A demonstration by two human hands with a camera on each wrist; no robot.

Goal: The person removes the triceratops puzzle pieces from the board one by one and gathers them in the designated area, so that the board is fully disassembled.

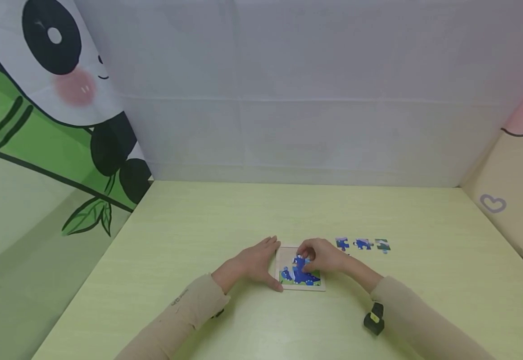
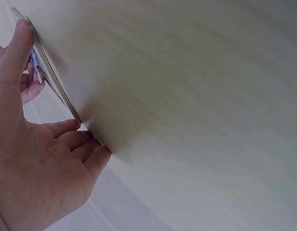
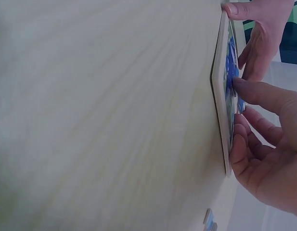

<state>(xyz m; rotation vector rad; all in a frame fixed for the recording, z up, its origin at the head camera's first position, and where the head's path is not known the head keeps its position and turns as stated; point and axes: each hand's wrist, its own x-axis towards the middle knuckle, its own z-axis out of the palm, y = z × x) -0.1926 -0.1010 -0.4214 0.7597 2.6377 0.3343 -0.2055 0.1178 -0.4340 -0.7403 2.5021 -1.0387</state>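
A wooden jigsaw tray [image 1: 287, 253] lies on the table, its lower part filled with a blue dinosaur picture [image 1: 307, 278]. Bare wood shows in the tray's upper left. My left hand [image 1: 256, 261] spreads along the left side, thumb at the near corner and fingertips by the far one. In the left wrist view, those fingers [image 2: 73, 139] rest low against the tabletop. Over the tray, my right hand [image 1: 325, 255] pinches a blue puzzle piece [image 3: 241, 106] between thumb and fingers. That piece stands tilted against the picture; the fingers partly hide it.
Several loose puzzle pieces [image 1: 362, 244] lie in a row on the pale table [image 1: 189, 220], right of the tray. A grey-white cloth [image 1: 288, 135] hangs behind the table. Printed panels stand at both sides, a panda [image 1: 72, 90] on the left one.
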